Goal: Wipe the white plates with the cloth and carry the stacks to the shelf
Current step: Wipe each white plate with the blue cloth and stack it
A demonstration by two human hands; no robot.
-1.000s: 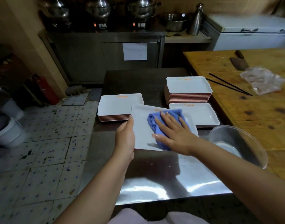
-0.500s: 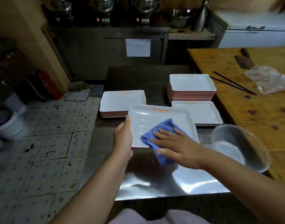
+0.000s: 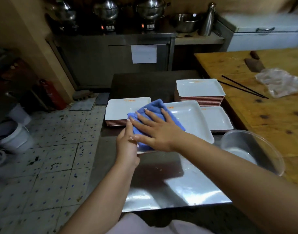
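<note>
While my left hand (image 3: 128,146) grips the near-left edge of one white plate (image 3: 188,119) above the desk (image 3: 170,188) and my flat, open right hand (image 3: 155,130) presses the blue cloth (image 3: 153,108) on it, three stacks (image 3: 199,88) sit just beyond, none shelved yet.

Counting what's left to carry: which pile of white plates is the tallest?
The far-right stack, beside the wooden table; it shows many more red-edged layers than the left stack.

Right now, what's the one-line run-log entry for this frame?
step: wiping plate | right hand: flat on blue cloth | left hand: grips plate's near-left edge | stacks: on steel table, not shelved
</note>
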